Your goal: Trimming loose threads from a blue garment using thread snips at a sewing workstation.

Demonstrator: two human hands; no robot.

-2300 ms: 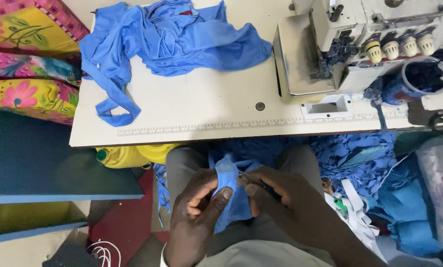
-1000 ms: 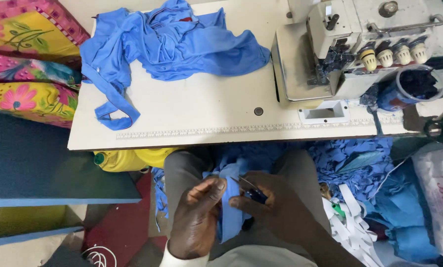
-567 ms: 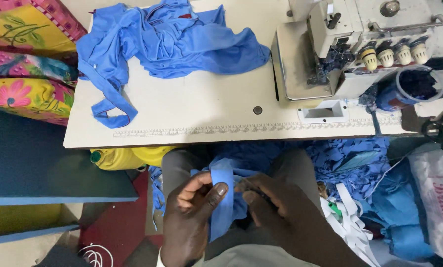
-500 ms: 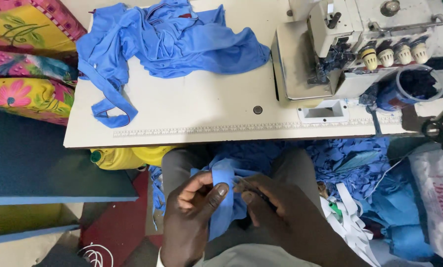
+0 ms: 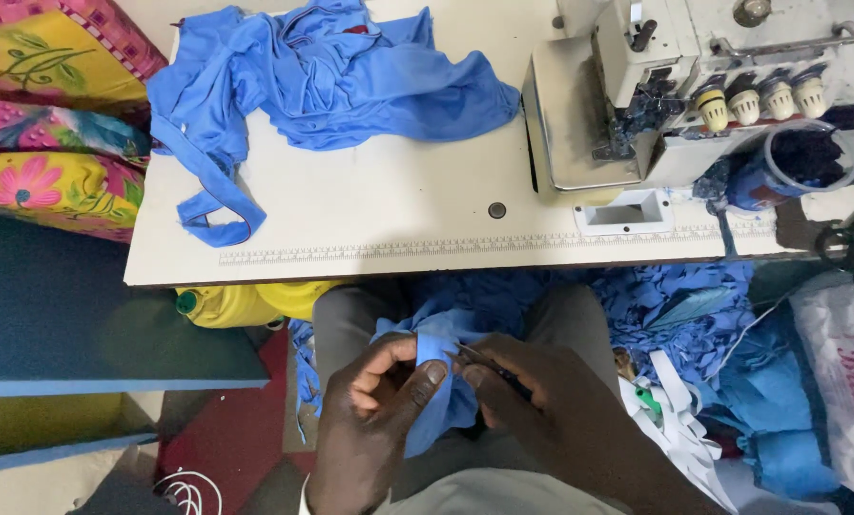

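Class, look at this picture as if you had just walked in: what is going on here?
A person sits at a sewing table, working in their lap. The left hand pinches a piece of blue cloth, while the right hand holds a small dark tool against it; what kind of tool is too small to tell. A pile of blue fabric lies on the table beside a sewing machine, and blue scraps lie below.
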